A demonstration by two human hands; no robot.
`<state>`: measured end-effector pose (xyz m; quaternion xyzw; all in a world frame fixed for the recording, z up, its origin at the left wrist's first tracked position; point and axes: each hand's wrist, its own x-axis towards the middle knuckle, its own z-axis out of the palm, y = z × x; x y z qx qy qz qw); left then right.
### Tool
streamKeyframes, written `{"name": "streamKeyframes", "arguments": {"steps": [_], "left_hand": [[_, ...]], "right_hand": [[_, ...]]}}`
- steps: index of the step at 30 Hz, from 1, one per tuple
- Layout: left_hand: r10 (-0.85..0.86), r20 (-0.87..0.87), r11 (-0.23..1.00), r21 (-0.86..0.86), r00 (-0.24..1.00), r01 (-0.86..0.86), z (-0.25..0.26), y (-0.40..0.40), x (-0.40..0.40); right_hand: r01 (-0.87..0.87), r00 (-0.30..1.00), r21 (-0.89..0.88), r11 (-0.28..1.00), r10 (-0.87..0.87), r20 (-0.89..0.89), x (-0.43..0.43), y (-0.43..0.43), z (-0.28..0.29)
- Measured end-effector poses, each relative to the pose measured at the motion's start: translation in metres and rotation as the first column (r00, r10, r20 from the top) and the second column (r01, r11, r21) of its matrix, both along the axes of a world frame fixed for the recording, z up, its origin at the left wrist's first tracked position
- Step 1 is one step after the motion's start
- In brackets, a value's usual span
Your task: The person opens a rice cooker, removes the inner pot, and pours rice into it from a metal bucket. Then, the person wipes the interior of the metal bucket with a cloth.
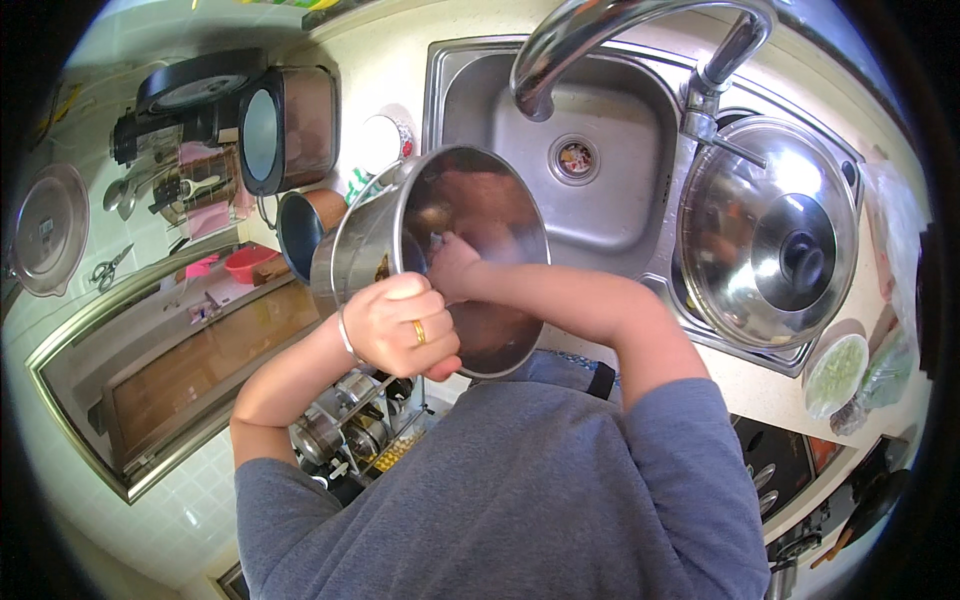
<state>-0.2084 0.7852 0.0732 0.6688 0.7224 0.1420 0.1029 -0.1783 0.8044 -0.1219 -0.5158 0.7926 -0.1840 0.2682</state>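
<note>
A deep stainless steel pot is tilted on its side in front of me, mouth turned to the right and towards me. My left hand, with a gold ring on one finger, grips its near rim. Inside the pot is my right hand, fingers closed around a small greyish thing that is mostly hidden. Brown staining marks the pot's outer wall beside its rim. Just beyond lies the steel sink basin, with food scraps in its drain strainer.
A chrome faucet arches over the sink. To its right, a domed pan lid covers the second basin. Left stand a small dark-lined pot, a patterned cup and a bin-like container. A bowl of chopped greens sits right.
</note>
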Motion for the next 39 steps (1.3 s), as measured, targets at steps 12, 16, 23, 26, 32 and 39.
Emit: {"name": "streamKeyframes", "arguments": {"steps": [12, 16, 23, 26, 32, 39], "left_hand": [[0.132, 0.035, 0.991, -0.018, 0.991, -0.132, -0.008, 0.002, -0.03], [0.14, 0.02, 0.99, -0.017, 0.99, -0.14, -0.003, 0.002, -0.031], [0.153, 0.014, 0.987, 0.041, 0.988, -0.153, -0.006, -0.003, -0.024], [0.148, -0.001, 0.988, 0.042, 0.989, -0.148, -0.008, -0.006, -0.023], [0.121, 0.012, 0.992, -0.021, 0.993, -0.121, -0.003, -0.006, -0.021], [0.089, 0.029, 0.995, -0.042, 0.996, -0.088, -0.006, 0.004, -0.018]], "right_hand": [[0.803, 0.429, -0.335, 0.492, -0.869, -0.247, -0.045, 0.194, 0.002], [0.8, 0.42, -0.428, 0.42, -0.902, -0.1, -0.034, 0.2, -0.031], [0.898, 0.438, -0.077, 0.433, -0.896, 0.073, -0.036, 0.206, -0.05], [0.925, 0.379, -0.094, 0.369, -0.914, 0.143, -0.036, 0.213, -0.016], [0.862, 0.494, -0.402, 0.309, -0.337, 0.801, -0.049, 0.195, 0.058], [0.493, 0.807, -0.746, 0.447, -0.555, 0.201, -0.037, 0.04, 0.01]]}}
